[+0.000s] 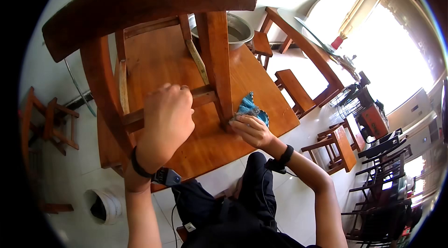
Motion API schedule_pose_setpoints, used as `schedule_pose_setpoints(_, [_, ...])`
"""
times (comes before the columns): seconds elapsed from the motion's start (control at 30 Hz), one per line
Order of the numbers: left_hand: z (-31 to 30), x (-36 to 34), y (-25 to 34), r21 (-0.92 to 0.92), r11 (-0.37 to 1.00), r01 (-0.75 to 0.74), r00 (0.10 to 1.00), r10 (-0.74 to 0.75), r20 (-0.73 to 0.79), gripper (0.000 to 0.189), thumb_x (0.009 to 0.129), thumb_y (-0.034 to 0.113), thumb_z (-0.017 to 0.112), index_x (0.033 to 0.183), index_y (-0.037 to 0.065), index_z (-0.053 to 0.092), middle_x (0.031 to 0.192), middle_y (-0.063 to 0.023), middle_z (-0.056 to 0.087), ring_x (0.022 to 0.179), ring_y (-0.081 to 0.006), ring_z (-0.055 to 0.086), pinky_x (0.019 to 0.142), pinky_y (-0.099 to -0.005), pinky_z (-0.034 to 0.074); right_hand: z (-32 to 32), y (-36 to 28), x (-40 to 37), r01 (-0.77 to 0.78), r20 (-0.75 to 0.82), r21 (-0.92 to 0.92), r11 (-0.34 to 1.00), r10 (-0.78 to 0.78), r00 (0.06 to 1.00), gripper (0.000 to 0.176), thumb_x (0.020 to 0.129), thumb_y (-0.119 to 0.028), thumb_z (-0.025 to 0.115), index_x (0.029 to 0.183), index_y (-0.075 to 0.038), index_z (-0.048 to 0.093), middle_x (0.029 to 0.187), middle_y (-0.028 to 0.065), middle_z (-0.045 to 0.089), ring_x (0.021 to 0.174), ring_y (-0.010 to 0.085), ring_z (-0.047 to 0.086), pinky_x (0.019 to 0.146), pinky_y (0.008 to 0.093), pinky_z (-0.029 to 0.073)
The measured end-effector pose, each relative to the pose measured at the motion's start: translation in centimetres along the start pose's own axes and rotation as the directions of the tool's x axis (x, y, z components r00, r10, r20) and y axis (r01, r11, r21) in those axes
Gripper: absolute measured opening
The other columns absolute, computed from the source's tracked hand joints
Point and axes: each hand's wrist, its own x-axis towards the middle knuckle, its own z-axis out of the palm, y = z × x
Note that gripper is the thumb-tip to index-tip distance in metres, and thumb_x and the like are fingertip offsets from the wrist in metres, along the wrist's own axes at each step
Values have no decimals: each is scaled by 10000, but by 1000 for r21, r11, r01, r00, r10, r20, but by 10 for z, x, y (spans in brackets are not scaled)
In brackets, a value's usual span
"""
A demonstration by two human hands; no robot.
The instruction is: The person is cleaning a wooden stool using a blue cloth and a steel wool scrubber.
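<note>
A wooden chair (217, 57) with a wide curved top rail stands on the wooden table (252, 78). My left hand (169, 115) is closed over the chair's lower crossbar, between its two near legs. At the foot of the right near leg, my right hand (252, 130) has its fingers pressed together; whatever they may pinch is too small to make out. A blue cloth (249, 107) lies crumpled on the table just beyond my right hand, partly hidden by its fingers.
A metal basin (242, 29) stands at the table's far side. Wooden stools (295, 90) and a long bench-like frame (308, 45) are on the right. A white bucket (112, 206) sits on the floor at the lower left, with more stools (60, 124) above it.
</note>
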Motion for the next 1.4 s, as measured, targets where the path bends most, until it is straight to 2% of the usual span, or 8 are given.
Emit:
schedule_pose_setpoints(0.47, [-8, -2, 0, -62, 998, -21, 1000, 20, -21, 220, 799, 150, 807, 910, 2, 687, 878, -162, 701, 904, -343, 686, 796, -442, 541, -47, 57, -35, -602, -109, -14, 799, 597, 795, 222, 827, 44, 693, 1029, -2, 771, 1113, 148, 758, 1059, 318, 721, 880, 409, 592])
schedule_pose_setpoints(0.53, [-13, 1, 3, -52, 999, -7, 1000, 8, 19, 314, 777, 142, 819, 1032, -7, 712, 958, -176, 721, 940, -352, 693, 832, -436, 546, -42, 67, -69, -954, 105, 39, 299, 948, 301, 225, 839, 3, 713, 1056, 1, 774, 1104, 169, 764, 1061, 318, 720, 890, 390, 597])
schedule_pose_setpoints(0.67, [-13, 5, -2, -73, 997, 15, 999, -12, 43, 411, 746, 139, 836, 1116, -18, 747, 1026, -192, 743, 959, -367, 703, 860, -427, 554, -29, 73, -96, -873, 287, -68, 484, 847, 447, 237, 860, -152, 745, 1066, -47, 794, 1194, 194, 743, 1063, 349, 690, 967, 424, 533])
schedule_pose_setpoints(0.83, [-15, 4, 0, -61, 998, 31, 998, -27, 64, 409, 768, 172, 830, 1129, 1, 743, 972, -155, 734, 942, -328, 702, 832, -410, 551, -33, 43, -45, -798, 92, -195, 570, 821, 564, 292, 850, -315, 784, 1010, -71, 807, 1276, 161, 670, 1223, 345, 569, 1081, 490, 374])
schedule_pose_setpoints(0.97, [-19, 6, 0, -86, 995, 45, 994, -35, 107, 402, 770, 180, 832, 1128, 19, 747, 975, -149, 737, 935, -332, 704, 823, -416, 554, -2, 33, -40, -906, 302, -198, 375, 902, 308, 315, 849, -375, 793, 909, -66, 806, 1215, 153, 697, 1163, 326, 583, 1007, 471, 431])
schedule_pose_setpoints(1.1, [-17, 7, -4, -110, 994, 7, 996, 3, 91, 389, 779, 194, 830, 1119, 24, 749, 974, -146, 740, 933, -332, 707, 820, -421, 554, -22, 41, -40, -830, 120, -257, 495, 869, 480, 278, 880, -311, 758, 927, -44, 820, 1258, 205, 708, 1149, 358, 654, 1005, 455, 478])
schedule_pose_setpoints(1.3, [-18, 6, -3, -121, 993, 11, 997, -2, 72, 395, 745, 160, 844, 1091, -9, 760, 1022, -196, 752, 939, -362, 721, 837, -413, 569, -73, 58, -28, -981, 265, -108, 161, 956, 127, 303, 908, -266, 699, 987, 10, 796, 1139, 236, 744, 853, 355, 757, 784, 416, 595])
schedule_pose_setpoints(1.4, [-20, 7, -2, -121, 993, 13, 997, -3, 82, 395, 754, 165, 842, 1098, -9, 759, 1033, -197, 752, 948, -363, 720, 846, -414, 569, -86, 48, -9, -939, 222, -280, 201, 965, 140, 300, 909, -273, 703, 976, 3, 797, 1019, 191, 766, 867, 349, 749, 801, 415, 593])
